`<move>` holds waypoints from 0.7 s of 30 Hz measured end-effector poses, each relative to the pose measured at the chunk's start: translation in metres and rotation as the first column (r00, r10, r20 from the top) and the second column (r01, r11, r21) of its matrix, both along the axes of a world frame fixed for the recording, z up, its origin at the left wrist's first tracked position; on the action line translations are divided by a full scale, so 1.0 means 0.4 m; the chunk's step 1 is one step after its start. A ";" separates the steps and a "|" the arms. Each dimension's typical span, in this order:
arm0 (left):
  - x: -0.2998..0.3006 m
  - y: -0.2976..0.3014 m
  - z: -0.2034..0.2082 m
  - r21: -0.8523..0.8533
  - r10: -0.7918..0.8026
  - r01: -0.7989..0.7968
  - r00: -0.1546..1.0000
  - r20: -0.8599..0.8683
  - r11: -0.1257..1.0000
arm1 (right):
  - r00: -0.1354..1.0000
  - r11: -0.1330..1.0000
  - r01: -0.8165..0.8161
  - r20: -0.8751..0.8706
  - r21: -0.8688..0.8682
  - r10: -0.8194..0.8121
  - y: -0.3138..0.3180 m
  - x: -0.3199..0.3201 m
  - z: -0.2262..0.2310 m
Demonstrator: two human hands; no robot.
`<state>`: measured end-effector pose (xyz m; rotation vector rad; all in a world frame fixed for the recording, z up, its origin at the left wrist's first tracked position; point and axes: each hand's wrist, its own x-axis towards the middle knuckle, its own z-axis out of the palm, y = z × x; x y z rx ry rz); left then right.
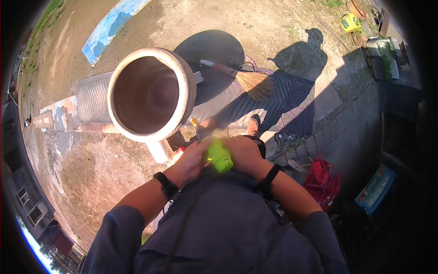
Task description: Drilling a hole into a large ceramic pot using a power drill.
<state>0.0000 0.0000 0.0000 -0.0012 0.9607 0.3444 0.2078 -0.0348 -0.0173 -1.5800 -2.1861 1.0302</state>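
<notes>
A dark shirt [214,228] is nearest; in front of it, at the waist, the left hand [192,160] and right hand [244,154] flank a green tool [219,157] — fingers curled about it, tips hidden. The pot [183,86] is ahead to the left, its inside bare — how much work is done or left doesn't show.

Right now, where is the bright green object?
In the head view, the bright green object is just below centre, between the left hand and the right hand, with the round pot up and to its left.
</notes>
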 end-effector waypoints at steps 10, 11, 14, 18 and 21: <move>0.200 -0.099 -0.173 0.121 0.662 -0.653 0.717 -0.217 0.747 | 0.925 0.901 -0.361 0.030 -0.241 0.379 0.123 0.072 -0.199; 0.205 -0.099 -0.194 0.133 0.679 -0.669 0.693 -0.242 0.731 | 0.918 0.892 -0.375 0.030 -0.254 0.395 0.124 0.068 -0.219; 0.185 -0.084 -0.285 0.185 0.727 -0.712 0.610 -0.314 0.677 | 0.944 0.920 -0.328 -0.045 -0.215 0.326 0.144 0.016 -0.280; 0.166 -0.059 -0.376 0.245 0.746 -0.722 0.533 -0.398 0.647 | 0.953 0.939 -0.302 -0.054 -0.162 0.297 0.167 -0.038 -0.390; 0.143 -0.047 -0.429 0.256 0.728 -0.705 0.523 -0.443 0.662 | 0.958 0.941 -0.286 -0.026 -0.179 0.286 0.171 -0.060 -0.440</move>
